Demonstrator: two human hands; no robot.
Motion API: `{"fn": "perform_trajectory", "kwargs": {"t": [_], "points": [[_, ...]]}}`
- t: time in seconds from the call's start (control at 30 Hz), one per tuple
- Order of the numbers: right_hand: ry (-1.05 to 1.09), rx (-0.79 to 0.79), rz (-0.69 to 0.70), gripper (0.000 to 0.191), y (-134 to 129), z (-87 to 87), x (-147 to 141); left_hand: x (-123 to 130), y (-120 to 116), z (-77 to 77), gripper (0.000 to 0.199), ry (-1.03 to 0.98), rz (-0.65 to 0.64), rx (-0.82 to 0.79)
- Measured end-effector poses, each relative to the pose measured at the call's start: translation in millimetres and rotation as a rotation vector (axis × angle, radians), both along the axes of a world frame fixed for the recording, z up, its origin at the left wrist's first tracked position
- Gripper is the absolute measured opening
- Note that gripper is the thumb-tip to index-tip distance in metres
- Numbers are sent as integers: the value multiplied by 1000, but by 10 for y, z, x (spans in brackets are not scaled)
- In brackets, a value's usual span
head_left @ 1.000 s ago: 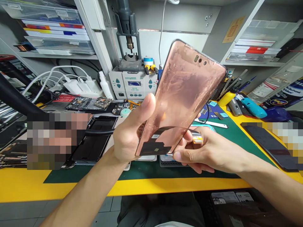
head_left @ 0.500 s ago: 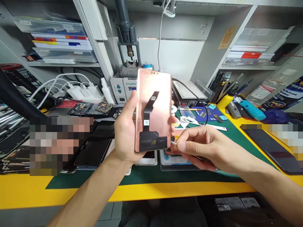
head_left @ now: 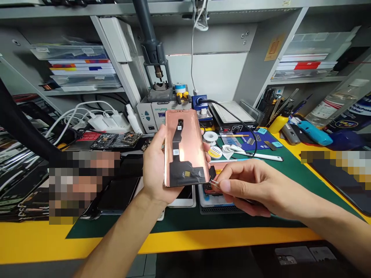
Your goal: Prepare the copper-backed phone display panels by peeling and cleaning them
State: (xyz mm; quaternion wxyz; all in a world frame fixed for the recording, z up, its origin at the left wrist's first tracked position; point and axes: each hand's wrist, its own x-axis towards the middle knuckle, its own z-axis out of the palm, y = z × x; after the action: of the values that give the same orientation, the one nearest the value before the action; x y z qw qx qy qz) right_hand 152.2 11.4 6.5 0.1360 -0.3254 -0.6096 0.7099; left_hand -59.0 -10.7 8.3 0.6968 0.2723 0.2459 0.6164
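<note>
My left hand [head_left: 156, 170] is wrapped round a copper-coloured phone screen panel [head_left: 189, 143], its back towards me, with a black flex strip down its middle and a dark patch along its lower end. Beside its lower right corner, my right hand [head_left: 246, 185] pinches thin metal tweezers [head_left: 214, 182], the tips near that corner. Whether they touch it is not clear. Behind the tweezers lies another copper-coloured part [head_left: 222, 166] on a light blue and white holder, partly covered by my right hand.
A white phone [head_left: 185, 201] lies under the panel. Dark phones [head_left: 117, 195] are at left, another [head_left: 336, 181] at right. Behind are a solder spool [head_left: 210, 137], a white brush [head_left: 266, 156], a hot plate [head_left: 232, 117] and a yellow bottle [head_left: 276, 122].
The panel's top has tipped back and lower, so it looks shorter, and blue and yellow items behind it show more. The view has shifted slightly. Both hands keep their grips.
</note>
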Motion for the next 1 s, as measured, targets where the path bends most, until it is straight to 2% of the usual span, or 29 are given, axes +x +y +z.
{"fn": "perform_trajectory", "kwargs": {"t": [0.23,0.43,0.5,0.7,0.9,1.0], "points": [[6,-7,12,33,-3,4,-17,13,-2,15,59,-10,28,-45],[73,8,10,26,19,62,-1,-1,-3,2,61,26,8,-23],[95,55,-59,24,72,96,60,-12,-3,-2,61,49,12,-18],[207,277,-434,26,330,226,304,-3,-21,11,53,104,106,-49],[312,464,-566,31,542,293,477,58,-24,59,47,182,238,-18],[342,495,-606,35,620,294,543,68,-27,64,46,202,270,-38]]}}
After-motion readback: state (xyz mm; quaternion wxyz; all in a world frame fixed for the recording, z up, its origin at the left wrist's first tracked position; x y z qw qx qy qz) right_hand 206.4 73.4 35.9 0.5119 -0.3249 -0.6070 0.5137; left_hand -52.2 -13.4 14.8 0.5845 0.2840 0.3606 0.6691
